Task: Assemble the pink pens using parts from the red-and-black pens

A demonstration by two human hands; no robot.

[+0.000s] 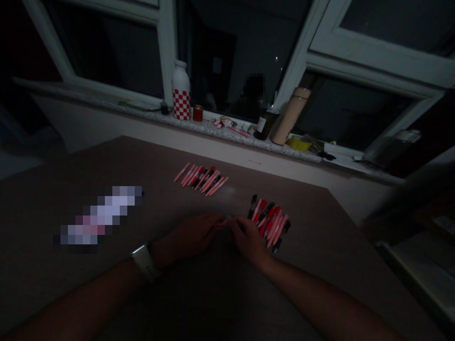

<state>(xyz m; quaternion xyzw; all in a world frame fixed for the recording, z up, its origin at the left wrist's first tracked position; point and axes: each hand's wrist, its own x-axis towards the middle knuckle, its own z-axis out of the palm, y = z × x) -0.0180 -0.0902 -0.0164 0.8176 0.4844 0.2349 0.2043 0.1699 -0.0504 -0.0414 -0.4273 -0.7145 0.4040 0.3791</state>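
left hand (190, 235) and right hand (247, 239) meet at the fingertips on a brown tabletop (149, 161), any hold too small to tell, a pile of red, pink and black pens (268, 222) just beside the right hand, a second row of pens (201, 180) farther ahead

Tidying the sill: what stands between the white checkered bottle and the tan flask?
The head view shows a small red jar, small scattered items and a dark labelled bottle.

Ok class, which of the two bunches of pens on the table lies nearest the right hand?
The bunch beside the right hand; the other bunch lies farther off, toward the window.
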